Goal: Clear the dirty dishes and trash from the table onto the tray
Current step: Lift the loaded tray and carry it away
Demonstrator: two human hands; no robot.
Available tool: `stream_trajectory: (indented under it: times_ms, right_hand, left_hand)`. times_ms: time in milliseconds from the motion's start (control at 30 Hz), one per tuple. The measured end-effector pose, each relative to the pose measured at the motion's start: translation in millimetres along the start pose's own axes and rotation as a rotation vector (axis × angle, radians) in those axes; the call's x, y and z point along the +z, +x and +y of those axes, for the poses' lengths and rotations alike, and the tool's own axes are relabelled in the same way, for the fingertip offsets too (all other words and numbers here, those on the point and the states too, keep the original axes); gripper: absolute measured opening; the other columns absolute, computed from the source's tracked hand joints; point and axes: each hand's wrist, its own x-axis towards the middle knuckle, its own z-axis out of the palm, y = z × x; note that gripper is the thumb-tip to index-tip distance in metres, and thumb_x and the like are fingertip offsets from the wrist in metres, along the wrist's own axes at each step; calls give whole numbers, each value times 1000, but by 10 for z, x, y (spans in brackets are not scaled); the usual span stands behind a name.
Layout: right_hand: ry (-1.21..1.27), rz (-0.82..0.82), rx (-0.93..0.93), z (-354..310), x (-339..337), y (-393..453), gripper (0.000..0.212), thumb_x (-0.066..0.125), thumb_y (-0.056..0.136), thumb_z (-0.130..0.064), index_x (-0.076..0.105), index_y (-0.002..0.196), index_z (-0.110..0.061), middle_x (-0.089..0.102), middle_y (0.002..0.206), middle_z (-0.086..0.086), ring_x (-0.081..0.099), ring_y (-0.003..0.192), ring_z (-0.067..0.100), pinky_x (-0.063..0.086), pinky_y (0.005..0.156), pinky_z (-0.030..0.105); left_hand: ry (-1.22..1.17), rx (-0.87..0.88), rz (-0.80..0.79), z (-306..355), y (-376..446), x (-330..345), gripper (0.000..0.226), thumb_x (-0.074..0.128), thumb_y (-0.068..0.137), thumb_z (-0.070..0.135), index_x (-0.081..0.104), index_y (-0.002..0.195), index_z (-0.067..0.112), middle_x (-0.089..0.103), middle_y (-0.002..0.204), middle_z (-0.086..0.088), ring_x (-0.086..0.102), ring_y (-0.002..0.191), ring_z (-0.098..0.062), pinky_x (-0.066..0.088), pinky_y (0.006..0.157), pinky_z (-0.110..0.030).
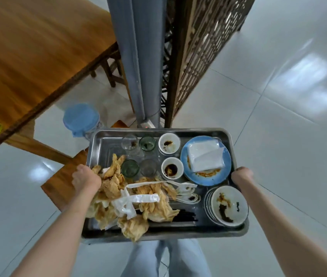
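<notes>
Four glasses (138,154), two sauce cups (169,144), one tray (106,136)

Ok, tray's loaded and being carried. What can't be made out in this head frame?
- Fingers of both hands, left and right: curled under the tray rim, hidden.
- Table: cut off by the top and left edges, blurred; whether anything remains on it is unknown.
- Bowl stack: count unclear, the top bowl covers the rest.
- Chopsticks: partly buried under napkins.
- Blue plate: centre hidden by a tissue pack.
</notes>
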Motion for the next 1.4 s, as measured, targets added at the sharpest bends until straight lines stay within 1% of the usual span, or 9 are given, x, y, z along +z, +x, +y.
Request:
stream_trajectory:
  times_ms: [100,233,500,733,867,1033,1167,1300,1400]
  right_hand:
    - [-6,7,54,277,-119,-96,22,50,86,2,60,105,2,59,91,18,54,80,29,42,66,29]
    - [25,24,131,622,-248,-138,23,50,86,0,61,107,2,63,105,21,60,97,33,43,71,29]
    - [77,57,292,1185,-736,36,28,37,96,-3,56,115,3,60,116,17,59,106,29,48,85,29]
    - [263,94,381,1579,-1346,612,24,44,93,-1,60,109,5,62,104,19,60,95,31,46,75,31]
    - [254,105,367,1691,-1851,1003,23,46,92,-4,58,110,5,61,110,20,59,103,33,48,83,33]
    - [263,117,366,1764,-2456,1511,21,49,90,-4,59,106,5,63,106,20,60,99,33,49,79,34]
    - [264,102,363,1689,-2990,1987,23,43,92,-3,58,108,4,58,95,15,60,95,29,49,79,32]
    - [387,65,363,1536,-3434,2511,22,36,95,1,55,105,6,54,88,14,53,79,25,44,67,26]
    - [396,154,380,1370,-3832,2976,20,43,93,-2,58,105,5,60,98,17,58,88,28,48,71,31]
  left_hand:
    - [17,65,-10,205,-47,-22,40,57,87,4,43,123,-6,49,126,-30,47,116,-43,42,94,-47]
    - [53,150,-26,480,-201,-24,40,56,86,1,42,123,-5,48,127,-29,46,117,-43,41,95,-47]
    - [118,250,-58,1274,-724,190,38,54,89,2,42,124,-6,47,127,-30,47,115,-45,43,90,-47]
    - [179,361,-62,2301,-1202,560,43,56,87,1,40,127,-6,46,129,-29,46,117,-43,43,89,-45]
    - [174,406,-61,2920,-1475,756,38,53,87,-1,42,123,-7,47,128,-30,46,117,-44,41,91,-48]
    - [178,422,-83,3719,-1796,923,40,55,86,1,43,124,-5,48,127,-28,46,117,-43,41,91,-49]
    - [171,449,-101,4507,-1974,1038,45,59,84,0,41,126,-5,48,128,-28,47,117,-42,43,92,-47]
    - [171,488,-103,5305,-2067,1116,47,61,84,1,43,127,-6,50,126,-27,49,116,-40,44,92,-46]
    - [137,494,-118,5999,-2114,1164,49,59,85,-1,40,129,-8,47,130,-27,46,120,-40,42,94,-44]
